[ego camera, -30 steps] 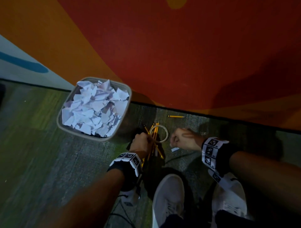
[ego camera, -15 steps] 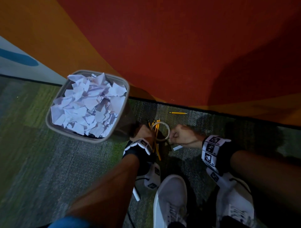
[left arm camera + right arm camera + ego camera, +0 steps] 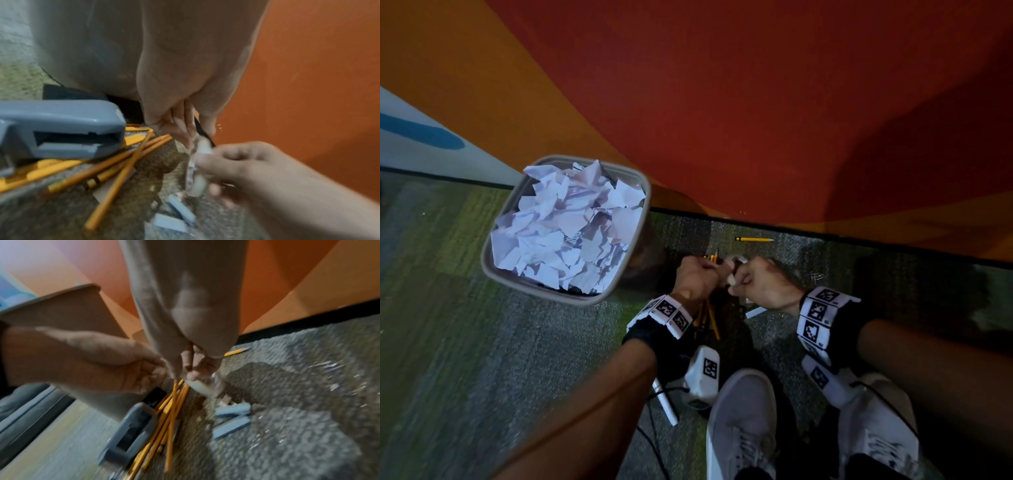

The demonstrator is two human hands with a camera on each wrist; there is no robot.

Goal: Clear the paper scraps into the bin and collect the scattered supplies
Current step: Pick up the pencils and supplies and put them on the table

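Note:
A grey bin [image 3: 637, 219] heaped with white paper scraps [image 3: 566, 229] stands left on the carpet. Just right of it my left hand [image 3: 703, 274] grips a bundle of yellow pencils [image 3: 710, 317]; the pencils [image 3: 170, 415] fan downward from its fingers. My right hand [image 3: 738, 286] meets it and pinches a pale tape roll [image 3: 197, 178], also seen as the tape roll [image 3: 205, 388] at my fingertips. A grey stapler [image 3: 131, 434] sits under the left hand beside the pencils; whether it is held I cannot tell. One loose pencil [image 3: 755, 239] lies by the wall.
Blue-grey eraser blocks [image 3: 232, 418] and a white scrap [image 3: 755, 311] lie on the carpet under the hands. Small paper clips [image 3: 816, 275] lie to the right. An orange-red wall [image 3: 756, 102] rises close behind. My two shoes [image 3: 743, 421] stand near the bottom edge.
The right hand has lifted the tape roll off the carpet. The left hand with the pencils has moved right until both hands meet.

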